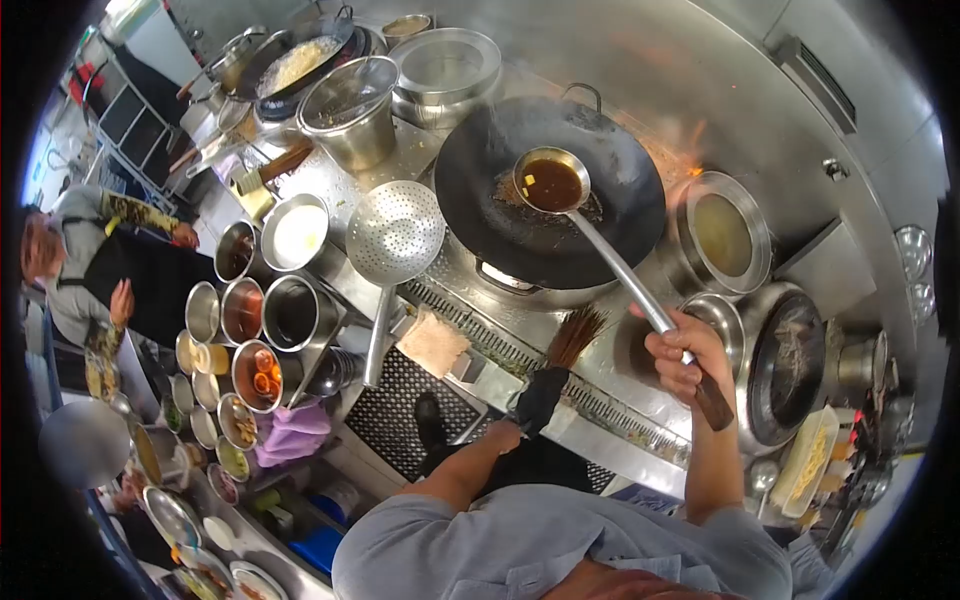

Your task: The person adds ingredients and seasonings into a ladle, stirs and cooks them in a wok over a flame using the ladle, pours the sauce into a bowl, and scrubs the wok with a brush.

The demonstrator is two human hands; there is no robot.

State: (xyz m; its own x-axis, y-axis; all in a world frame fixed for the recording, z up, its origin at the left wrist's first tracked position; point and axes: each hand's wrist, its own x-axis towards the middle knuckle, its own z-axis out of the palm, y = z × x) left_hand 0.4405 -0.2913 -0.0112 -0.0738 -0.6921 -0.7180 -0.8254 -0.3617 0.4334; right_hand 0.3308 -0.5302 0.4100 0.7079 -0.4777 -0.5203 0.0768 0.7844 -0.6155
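My right hand [690, 355] is closed round the handle of a long metal ladle [622, 258]. The ladle's bowl, filled with brown sauce and a few small yellow pieces, is over the black wok [470, 185]. Dark residue marks the wok's bottom, and flame shows below its near rim. Lower down, my left hand [505, 435] grips a dark cloth [540, 402] at the counter's front edge; its fingers are partly hidden. Just beyond the cloth lies a bristle brush [577, 338]. A perforated strainer [394, 232] rests left of the wok, its handle toward me.
Several metal pots of sauces and ingredients [266, 376] crowd the left side. A pot of yellowish liquid [724, 235] and a second wok [787, 365] stand at right. Behind are a deep pot [350, 110] and another wok [262, 80]. A co-worker [140, 265] stands far left.
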